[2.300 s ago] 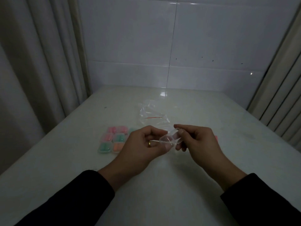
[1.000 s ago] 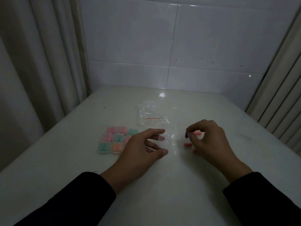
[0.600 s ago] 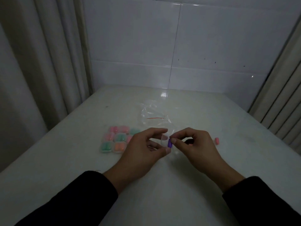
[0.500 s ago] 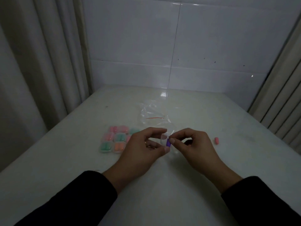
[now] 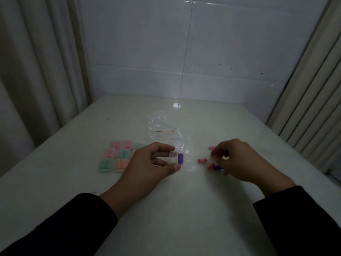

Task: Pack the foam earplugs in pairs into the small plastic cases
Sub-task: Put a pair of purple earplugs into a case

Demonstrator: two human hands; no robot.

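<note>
My left hand (image 5: 147, 168) pinches a small clear plastic case (image 5: 174, 159) between thumb and forefinger, with one purple earplug (image 5: 180, 158) standing in it. My right hand (image 5: 238, 160) hovers over loose earplugs on the table, fingers curled downward; whether it grips one I cannot tell. Pink earplugs lie at its fingertips: one (image 5: 202, 160) to the left, one (image 5: 211, 166) beside a second purple earplug (image 5: 217, 167), and one (image 5: 212, 148) behind. To the left lies a block of several filled cases (image 5: 118, 157) with pink, green and orange plugs.
A crumpled clear zip bag (image 5: 163, 129) with a red seal line lies behind my hands. The white table (image 5: 184, 209) runs to a tiled wall. Curtains hang at the left, a ribbed panel at the right.
My right hand let the purple earplug go into the case held by my left hand, then moved right to the loose plugs on the table.
</note>
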